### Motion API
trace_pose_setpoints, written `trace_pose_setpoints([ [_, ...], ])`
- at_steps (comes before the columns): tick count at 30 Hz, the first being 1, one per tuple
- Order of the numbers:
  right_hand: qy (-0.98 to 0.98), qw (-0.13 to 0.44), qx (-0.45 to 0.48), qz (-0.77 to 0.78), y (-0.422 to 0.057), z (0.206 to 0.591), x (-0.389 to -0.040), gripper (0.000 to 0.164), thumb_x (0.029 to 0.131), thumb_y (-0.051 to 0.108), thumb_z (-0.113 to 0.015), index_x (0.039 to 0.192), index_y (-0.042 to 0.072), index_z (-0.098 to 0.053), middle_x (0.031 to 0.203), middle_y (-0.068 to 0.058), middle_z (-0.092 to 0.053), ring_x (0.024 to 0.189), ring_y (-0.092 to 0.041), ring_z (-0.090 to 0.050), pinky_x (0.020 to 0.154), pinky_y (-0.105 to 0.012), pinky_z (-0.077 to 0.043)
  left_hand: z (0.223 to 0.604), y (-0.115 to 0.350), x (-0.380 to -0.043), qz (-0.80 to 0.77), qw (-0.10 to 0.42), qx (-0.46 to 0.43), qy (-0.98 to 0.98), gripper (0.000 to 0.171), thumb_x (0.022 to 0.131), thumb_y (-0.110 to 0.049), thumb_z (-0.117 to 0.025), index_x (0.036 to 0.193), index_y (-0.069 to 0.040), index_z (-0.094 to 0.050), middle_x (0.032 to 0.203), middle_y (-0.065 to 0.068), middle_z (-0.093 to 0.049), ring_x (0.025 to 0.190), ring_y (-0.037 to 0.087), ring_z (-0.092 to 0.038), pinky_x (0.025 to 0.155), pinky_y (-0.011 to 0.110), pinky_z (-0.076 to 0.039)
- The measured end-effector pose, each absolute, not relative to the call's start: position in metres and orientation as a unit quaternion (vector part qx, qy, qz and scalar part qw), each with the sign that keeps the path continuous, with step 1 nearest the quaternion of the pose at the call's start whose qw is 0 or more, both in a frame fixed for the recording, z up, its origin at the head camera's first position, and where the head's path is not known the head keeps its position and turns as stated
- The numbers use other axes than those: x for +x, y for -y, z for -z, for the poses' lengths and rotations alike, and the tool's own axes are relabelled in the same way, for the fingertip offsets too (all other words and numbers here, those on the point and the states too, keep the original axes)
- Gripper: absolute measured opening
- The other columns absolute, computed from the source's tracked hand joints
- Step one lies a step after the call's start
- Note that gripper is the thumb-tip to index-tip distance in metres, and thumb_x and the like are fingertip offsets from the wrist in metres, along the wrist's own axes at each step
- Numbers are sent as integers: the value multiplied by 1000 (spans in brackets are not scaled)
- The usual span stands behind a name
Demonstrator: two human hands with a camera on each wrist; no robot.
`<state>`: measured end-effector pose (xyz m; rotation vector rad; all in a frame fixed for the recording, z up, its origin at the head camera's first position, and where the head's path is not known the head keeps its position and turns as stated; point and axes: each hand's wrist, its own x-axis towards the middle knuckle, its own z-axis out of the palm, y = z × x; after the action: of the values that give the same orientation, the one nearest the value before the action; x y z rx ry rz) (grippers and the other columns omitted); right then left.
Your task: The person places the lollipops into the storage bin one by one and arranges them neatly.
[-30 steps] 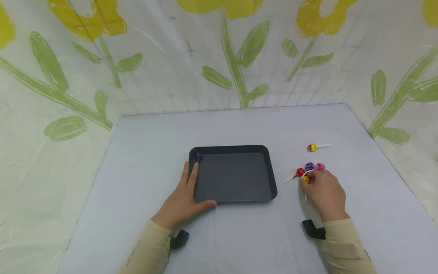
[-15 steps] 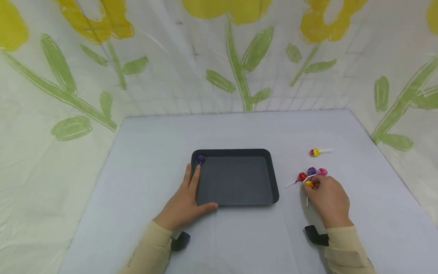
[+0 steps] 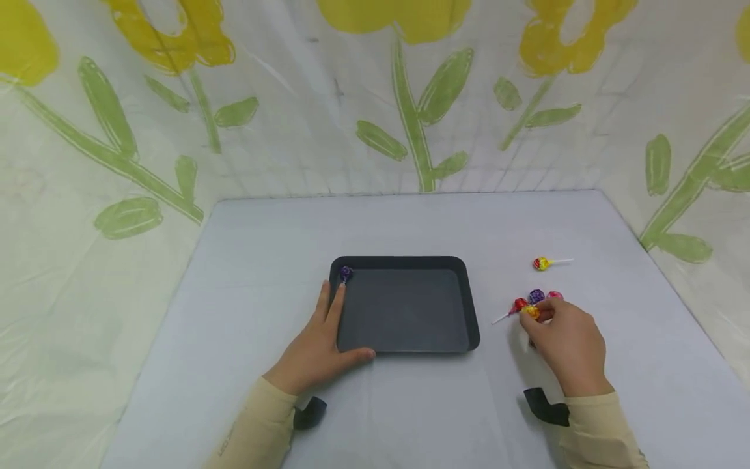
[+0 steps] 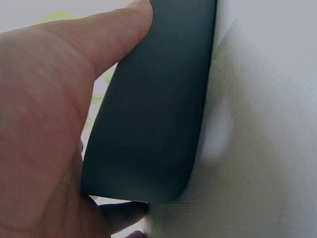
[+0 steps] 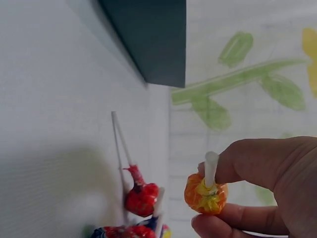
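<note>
My left hand [image 3: 312,350], fingers spread straight, rests against the dark grey rectangular tray [image 3: 404,312], a round purple-wrapped lollipop [image 3: 346,273] in its far left corner. Farther right, beside a round red-wrapped lollipop [image 3: 520,304], my right hand [image 3: 568,345] pinches a round orange-and-yellow-wrapped lollipop [image 5: 204,202] above the white bench [image 3: 433,410].

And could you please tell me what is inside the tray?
One purple lollipop lies in the far left corner of the tray; what the left hand covers nearby cannot be seen.
</note>
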<state>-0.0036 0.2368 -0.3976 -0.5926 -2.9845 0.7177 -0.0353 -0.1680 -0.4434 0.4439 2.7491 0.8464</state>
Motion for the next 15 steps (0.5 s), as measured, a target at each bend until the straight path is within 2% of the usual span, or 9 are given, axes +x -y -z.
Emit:
trace_pose_setpoints([
  [5,959,28,-172,-222,-235,395,-5,34,92,30,-71,101,-3,-73,86,-15,-72,69,-25,-61,50,-32,-42,443,168,-35,-292,113,152,-938,130,81,-78,-74,171,-23,3,176,14,13,150,49,-35,107,59,-49],
  [15,962,50,-136,-231,-232,388,-10,38,92,33,-73,103,-3,-76,87,-14,-74,69,-23,-63,51,-31,-43,443,170,-34,-291,117,150,-938,131,80,-80,-73,171,-24,4,176,13,14,151,49,-34,108,60,-48],
])
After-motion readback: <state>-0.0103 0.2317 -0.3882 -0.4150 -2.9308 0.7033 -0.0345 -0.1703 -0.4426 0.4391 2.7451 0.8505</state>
